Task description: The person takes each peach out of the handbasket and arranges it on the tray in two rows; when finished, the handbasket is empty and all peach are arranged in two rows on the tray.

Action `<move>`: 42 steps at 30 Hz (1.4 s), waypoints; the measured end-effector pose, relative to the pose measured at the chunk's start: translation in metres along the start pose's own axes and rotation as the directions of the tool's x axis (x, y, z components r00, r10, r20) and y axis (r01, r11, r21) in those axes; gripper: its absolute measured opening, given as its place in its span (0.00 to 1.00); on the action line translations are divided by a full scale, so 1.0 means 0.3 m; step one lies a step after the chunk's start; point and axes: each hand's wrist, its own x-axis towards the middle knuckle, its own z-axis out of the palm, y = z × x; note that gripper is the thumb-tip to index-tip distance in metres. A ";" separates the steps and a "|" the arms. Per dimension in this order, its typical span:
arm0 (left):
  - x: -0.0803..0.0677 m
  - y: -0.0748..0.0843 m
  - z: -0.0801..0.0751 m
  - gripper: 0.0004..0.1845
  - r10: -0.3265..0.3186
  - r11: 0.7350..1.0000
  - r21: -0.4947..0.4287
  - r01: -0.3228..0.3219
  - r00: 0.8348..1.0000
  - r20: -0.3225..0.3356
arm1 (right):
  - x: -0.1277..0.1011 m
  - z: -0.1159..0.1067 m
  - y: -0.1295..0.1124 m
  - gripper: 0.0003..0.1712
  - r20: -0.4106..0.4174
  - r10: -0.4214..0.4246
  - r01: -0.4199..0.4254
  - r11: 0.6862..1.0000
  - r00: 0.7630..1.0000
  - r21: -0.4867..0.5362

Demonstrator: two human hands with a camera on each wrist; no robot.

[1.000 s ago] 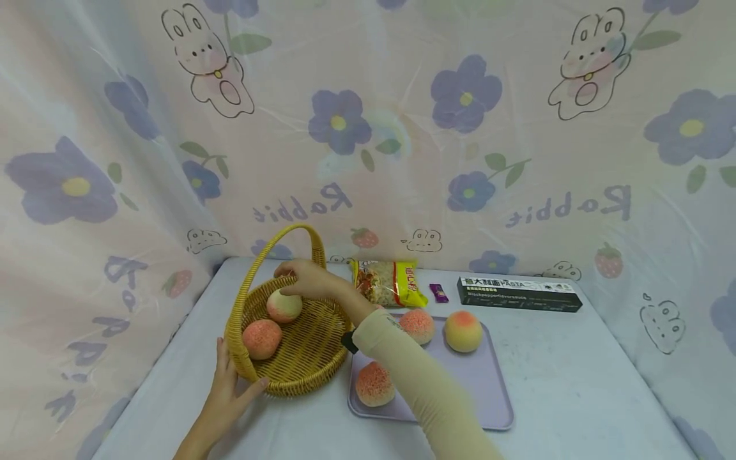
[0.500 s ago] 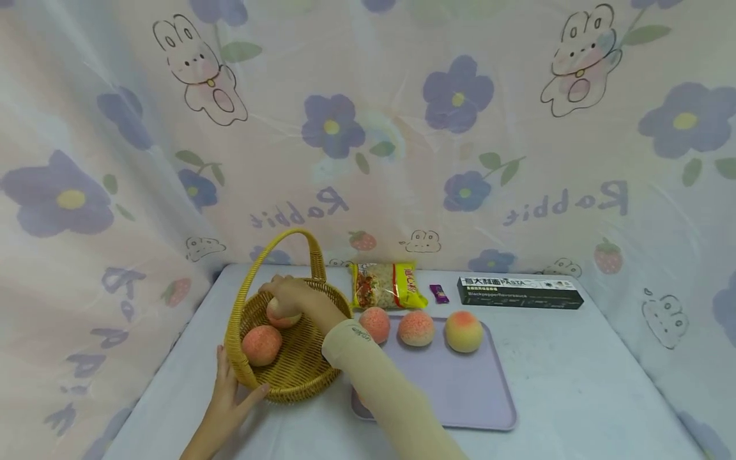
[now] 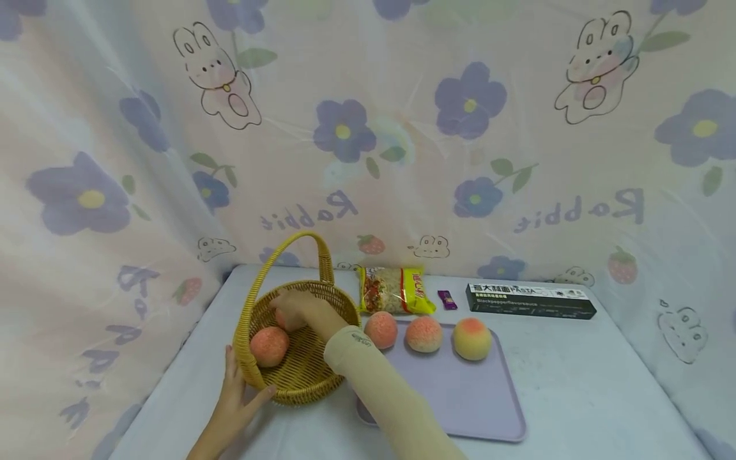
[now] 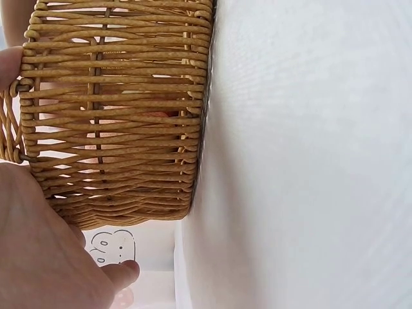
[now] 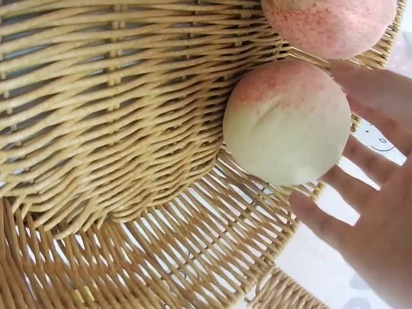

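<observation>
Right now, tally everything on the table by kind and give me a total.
Peaches: 5, two in the basket (one free, one under the right hand) and three on the tray
Wicker basket: 1, left hand at its rim
Purple tray: 1
Yellow snack bag: 1
Small purple packet: 1
Black pasta box: 1
Total: 10

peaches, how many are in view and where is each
5. Two sit in the basket: one peach near the front rim, one under the right hand. Three line the back of the purple tray. The arm may hide more.
</observation>
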 end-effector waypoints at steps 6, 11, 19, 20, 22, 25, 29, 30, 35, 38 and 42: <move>0.001 -0.001 0.004 0.51 0.007 1.000 -0.006 -0.007 1.000 0.005 | -0.009 0.000 0.023 0.19 0.044 0.016 -0.012 0.996 0.999 -0.084; 0.001 0.006 0.003 0.52 -0.015 1.000 -0.008 0.015 1.000 0.014 | -0.020 -0.005 0.057 0.30 0.113 0.008 -0.015 0.998 0.994 0.058; 0.000 0.006 0.001 0.54 -0.035 0.999 -0.014 0.035 0.999 0.019 | -0.029 0.001 0.073 0.33 0.156 0.026 -0.052 0.985 0.987 0.165; 0.001 0.006 0.001 0.54 -0.035 0.999 -0.015 0.035 0.999 0.018 | -0.031 0.001 0.072 0.34 0.169 0.043 -0.070 0.985 0.985 0.158; 0.002 0.004 0.002 0.54 -0.031 0.999 -0.019 0.031 0.999 0.017 | -0.035 0.002 0.072 0.39 0.199 0.075 -0.104 0.984 0.977 0.142; 0.004 0.003 0.002 0.54 -0.018 1.000 -0.015 0.019 1.000 0.013 | -0.038 0.001 0.073 0.43 0.225 0.096 -0.132 0.980 0.970 0.149; 0.006 0.003 0.003 0.54 -0.028 1.000 -0.006 0.028 0.999 0.016 | -0.036 -0.002 0.077 0.41 0.222 0.076 -0.111 0.983 0.972 0.150; 0.006 0.004 0.003 0.54 -0.034 0.999 -0.004 0.034 0.999 0.017 | -0.036 -0.002 0.079 0.40 0.218 0.069 -0.103 0.983 0.974 0.150; 0.008 0.006 0.003 0.55 -0.059 0.998 0.008 0.059 0.998 0.022 | -0.037 -0.006 0.086 0.39 0.194 0.053 -0.084 0.984 0.980 0.159; 0.007 0.005 0.002 0.55 -0.050 0.999 0.008 0.050 0.999 0.017 | -0.038 -0.008 0.091 0.38 0.181 0.040 -0.073 0.981 0.983 0.178; 0.003 0.010 -0.002 0.55 -0.055 0.998 0.008 0.055 0.998 0.021 | -0.030 -0.011 0.100 0.36 0.141 -0.035 0.008 0.982 0.989 0.191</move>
